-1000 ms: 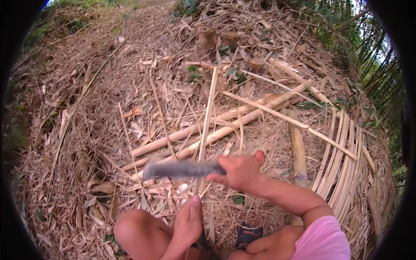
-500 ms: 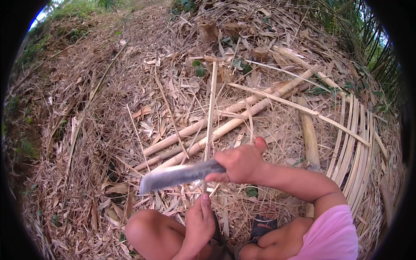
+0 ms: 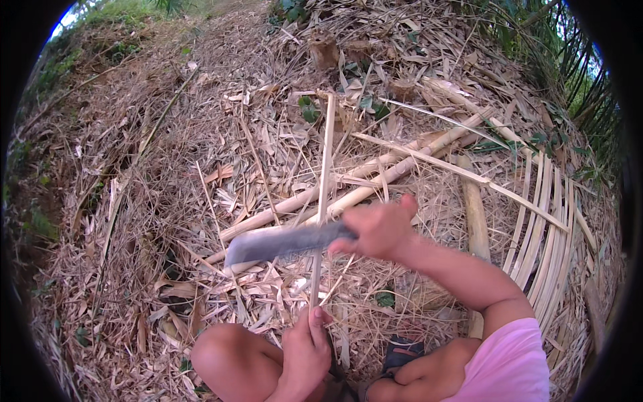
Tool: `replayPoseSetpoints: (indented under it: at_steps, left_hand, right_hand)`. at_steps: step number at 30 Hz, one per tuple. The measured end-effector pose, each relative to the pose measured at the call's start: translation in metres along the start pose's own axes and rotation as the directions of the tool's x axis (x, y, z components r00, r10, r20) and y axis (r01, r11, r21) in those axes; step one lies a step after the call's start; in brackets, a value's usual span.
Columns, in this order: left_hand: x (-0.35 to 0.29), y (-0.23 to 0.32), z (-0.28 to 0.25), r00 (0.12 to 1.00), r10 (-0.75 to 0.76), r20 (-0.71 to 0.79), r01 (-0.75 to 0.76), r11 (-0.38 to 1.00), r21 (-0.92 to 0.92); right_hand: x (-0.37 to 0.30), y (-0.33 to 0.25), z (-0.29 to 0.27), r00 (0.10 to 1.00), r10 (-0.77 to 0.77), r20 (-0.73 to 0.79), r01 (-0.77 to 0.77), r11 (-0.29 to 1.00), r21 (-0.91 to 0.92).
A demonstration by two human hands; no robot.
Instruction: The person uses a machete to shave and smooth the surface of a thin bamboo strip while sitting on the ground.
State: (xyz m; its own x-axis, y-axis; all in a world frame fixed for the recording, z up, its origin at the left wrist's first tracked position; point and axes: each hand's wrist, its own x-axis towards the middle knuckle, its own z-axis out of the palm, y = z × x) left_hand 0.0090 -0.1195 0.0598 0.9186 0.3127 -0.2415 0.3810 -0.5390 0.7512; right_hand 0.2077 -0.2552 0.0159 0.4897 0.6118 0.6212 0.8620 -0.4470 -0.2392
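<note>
The fingers of my left hand are clamped around the lower part of a pale, narrow strip, thumb pressed along it. From that grip the strip runs up and away from me, leaning slightly right toward its far end, beyond my right fingers. My right hand, above and to the right of the left one, has its fingers wrapped around the handle of a broad, dark blade. The blade points left from those fingers and crosses in front of the strip above my left grip; its outline is blurred, and I cannot tell whether it touches the wood.

Just beyond my right fingers, long pale poles lie slantwise on the dry litter. Right of that hand a thicker pole lies nearly in line with my view, and a long, thin slat slants over its far end. Well apart from my right fingers, farther right, a row of cut strips lies side by side. Far ahead of both hands stands a stump. My bent knee is just left of my left hand.
</note>
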Motion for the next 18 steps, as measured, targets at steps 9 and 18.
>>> replayPoseSetpoints:
  at_steps: [9,18]
  left_hand:
    - [0.000,-0.003,0.004,0.992,0.078,-0.096,-0.077,0.997,0.020]
    - [-0.001,-0.004,0.005,0.991,0.089,-0.103,-0.079,0.992,0.103]
  right_hand:
    - [-0.004,-0.029,-0.007,0.996,-0.042,0.076,0.037,0.997,0.067]
    - [-0.009,-0.032,-0.005,0.992,-0.052,0.116,0.044,0.997,0.070]
